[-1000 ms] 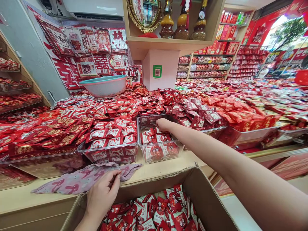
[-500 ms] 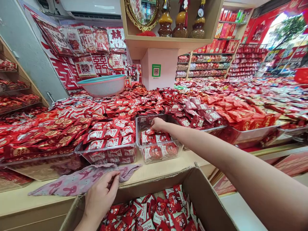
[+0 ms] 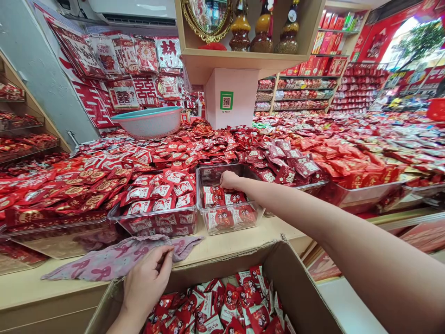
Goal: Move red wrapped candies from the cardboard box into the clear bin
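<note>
Many red packets cover the long display counter (image 3: 194, 248), spreading from nine o'clock round to three. Tiered shelves (image 3: 28, 126) of sweets stand at nine o'clock, before a grey pillar (image 3: 57, 88). At eight, a pink patterned cloth (image 3: 104, 264) lies crumpled on the pale wooden ledge. Wall packs (image 3: 127, 58) hang at ten, above a blue and pink basin (image 3: 149, 123) that sits among the packets. The left hand (image 3: 148, 276), at seven, is beside the cloth and over the near-left edge of the box, its fingers loosely curled with a small gap at the thumb and nothing visible in it. A clear tub full of packets (image 3: 160, 204) is just beyond. At six, an open cardboard box (image 3: 285, 273) holds a loose heap of red and white packets (image 3: 229, 306). Above it, just below the middle of the view, the half-filled tub (image 3: 233, 218) has similar packets lying flat in its front part. The right hand (image 3: 229, 180) reaches into this tub from four o'clock, fingers bent inward; their tips are hidden, so whether they pinch a packet cannot be told. At twelve, a wooden cabinet (image 3: 243, 58) holds a gold-framed mirror (image 3: 208, 18) and gourd-shaped jars (image 3: 262, 35). Stocked shelves (image 3: 302, 95) line one o'clock, and daylight and a tree (image 3: 417, 44) show at two.
</note>
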Motion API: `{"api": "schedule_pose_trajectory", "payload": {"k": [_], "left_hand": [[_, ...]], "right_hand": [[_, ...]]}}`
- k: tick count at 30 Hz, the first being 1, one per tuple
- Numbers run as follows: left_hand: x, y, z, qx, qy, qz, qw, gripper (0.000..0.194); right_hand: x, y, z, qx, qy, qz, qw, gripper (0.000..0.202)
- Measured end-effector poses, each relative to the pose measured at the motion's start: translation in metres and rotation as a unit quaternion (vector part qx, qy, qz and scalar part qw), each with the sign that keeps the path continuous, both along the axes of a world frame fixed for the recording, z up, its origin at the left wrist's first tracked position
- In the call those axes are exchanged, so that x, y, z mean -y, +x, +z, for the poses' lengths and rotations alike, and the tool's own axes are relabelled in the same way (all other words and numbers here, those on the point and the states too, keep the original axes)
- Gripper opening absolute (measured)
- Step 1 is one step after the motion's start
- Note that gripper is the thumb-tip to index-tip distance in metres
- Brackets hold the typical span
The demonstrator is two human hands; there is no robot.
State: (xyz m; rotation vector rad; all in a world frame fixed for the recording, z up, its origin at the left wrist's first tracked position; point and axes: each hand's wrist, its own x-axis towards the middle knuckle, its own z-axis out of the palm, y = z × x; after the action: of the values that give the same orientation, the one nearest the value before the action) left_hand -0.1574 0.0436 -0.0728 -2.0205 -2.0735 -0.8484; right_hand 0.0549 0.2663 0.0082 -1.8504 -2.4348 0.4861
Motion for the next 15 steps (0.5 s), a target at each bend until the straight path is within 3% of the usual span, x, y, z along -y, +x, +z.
{"api": "schedule_pose_trajectory", "payload": {"k": [11,15], "left_hand": [[0.003,0.003,0.004,-0.002,-0.02,0.022,1.0,0.02],[0.002,0.002,0.002,0.011,-0.025,0.008,1.0,0.02]], "right_hand": [[-0.012,0.011,0.002,0.041,0.104,-0.012,0.994,0.033],[-0.014,0.017,-0.001,0.089,0.067,-0.008,0.994,0.034]]}}
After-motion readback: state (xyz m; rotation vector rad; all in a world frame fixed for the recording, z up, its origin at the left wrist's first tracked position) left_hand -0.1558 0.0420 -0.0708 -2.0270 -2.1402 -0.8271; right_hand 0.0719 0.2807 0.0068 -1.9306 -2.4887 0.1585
